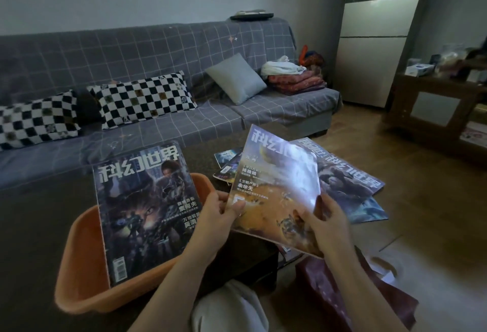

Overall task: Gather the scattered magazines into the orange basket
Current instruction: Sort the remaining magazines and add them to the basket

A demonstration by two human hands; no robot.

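Dark tabletop (39, 226) carries an orange plastic basket (79, 266); left hand (216, 215) and right hand (326, 221) pinch a glossy orange-covered magazine (271, 200), its long axis pointing away, tilted rightward.

One head-worn wide-angle view looks forward and down from above the near edge of the dark bench (39, 239), close to it. It faces the grey sofa (184, 50), which spans the top beyond the bench. Floor (421, 226) shows right of the bench, with straight lines bowed near the picture's edges.
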